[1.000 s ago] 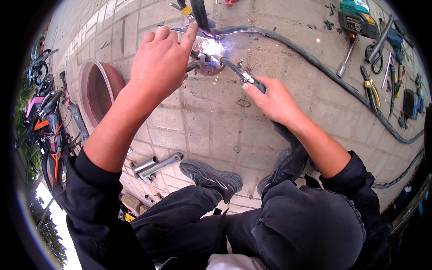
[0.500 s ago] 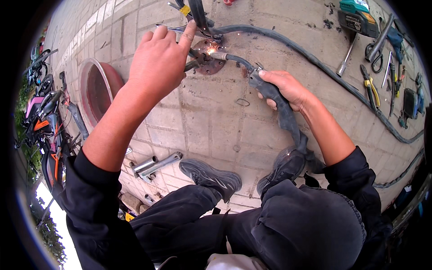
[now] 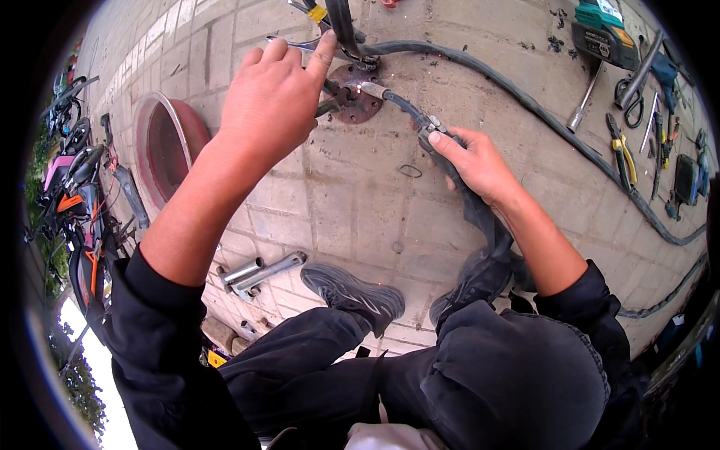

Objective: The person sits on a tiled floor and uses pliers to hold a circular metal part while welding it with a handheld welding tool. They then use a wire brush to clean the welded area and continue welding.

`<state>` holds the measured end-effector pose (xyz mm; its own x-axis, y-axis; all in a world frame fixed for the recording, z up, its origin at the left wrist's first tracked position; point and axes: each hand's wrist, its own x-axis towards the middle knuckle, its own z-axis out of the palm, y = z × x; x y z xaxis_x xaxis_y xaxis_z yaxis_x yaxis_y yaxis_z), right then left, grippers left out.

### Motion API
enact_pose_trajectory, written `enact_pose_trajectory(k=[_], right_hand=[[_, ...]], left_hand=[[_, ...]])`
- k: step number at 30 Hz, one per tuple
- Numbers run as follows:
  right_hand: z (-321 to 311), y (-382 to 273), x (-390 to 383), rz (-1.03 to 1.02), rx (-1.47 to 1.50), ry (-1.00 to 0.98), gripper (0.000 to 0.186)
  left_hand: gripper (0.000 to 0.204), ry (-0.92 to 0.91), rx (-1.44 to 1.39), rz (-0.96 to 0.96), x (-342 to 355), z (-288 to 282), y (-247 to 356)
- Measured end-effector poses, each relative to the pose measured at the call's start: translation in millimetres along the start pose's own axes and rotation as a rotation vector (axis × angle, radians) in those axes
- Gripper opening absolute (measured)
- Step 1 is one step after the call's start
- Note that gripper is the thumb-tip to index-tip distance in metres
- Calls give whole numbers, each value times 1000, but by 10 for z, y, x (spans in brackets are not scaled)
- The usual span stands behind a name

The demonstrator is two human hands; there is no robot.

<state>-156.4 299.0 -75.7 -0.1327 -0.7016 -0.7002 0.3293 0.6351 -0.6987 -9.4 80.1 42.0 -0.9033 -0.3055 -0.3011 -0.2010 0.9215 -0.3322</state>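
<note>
My right hand [image 3: 478, 163] grips a welding torch [image 3: 401, 104], thumb on its top, its dark sleeved cable trailing down toward my shoe. The torch's pale nozzle points left at a joint on a round rusty metal plate [image 3: 361, 114] with holes. A small red glow shows at the nozzle tip. My left hand [image 3: 271, 97] is closed over a dark metal bar [image 3: 327, 107] beside the plate. Its index finger stretches up against a black upright bar [image 3: 342, 26]. The palm side of that hand is hidden.
A thick dark cable [image 3: 480, 69] curves across the paving to the right. There lie a cordless drill [image 3: 604, 41], pliers [image 3: 622, 154] and several other tools. A reddish wheel rim [image 3: 169, 142] stands at left, near motorcycles [image 3: 79, 195]. Metal tubes [image 3: 264, 274] lie by my shoe.
The bright sparks at the nozzle have died down to a small glow. My right thumb has shifted on the torch handle, and the whole view has moved slightly.
</note>
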Motion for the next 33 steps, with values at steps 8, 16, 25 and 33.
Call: enact_pose_trajectory(k=[8,16,25,33], right_hand=[[-4,27,36,12,-9,-14,46],[0,8,50,25,-1,-20,44],[25,0,33,24,-5,-11,43],[-9,-10,-54,43,47,1,42]], left_hand=[[80,-3,-3,3,2,12,9],[80,2,12,9,-3,10,8],[82,-12,5,9,-4,-11,2],[85,-23,1,-4,-8,-11,10]])
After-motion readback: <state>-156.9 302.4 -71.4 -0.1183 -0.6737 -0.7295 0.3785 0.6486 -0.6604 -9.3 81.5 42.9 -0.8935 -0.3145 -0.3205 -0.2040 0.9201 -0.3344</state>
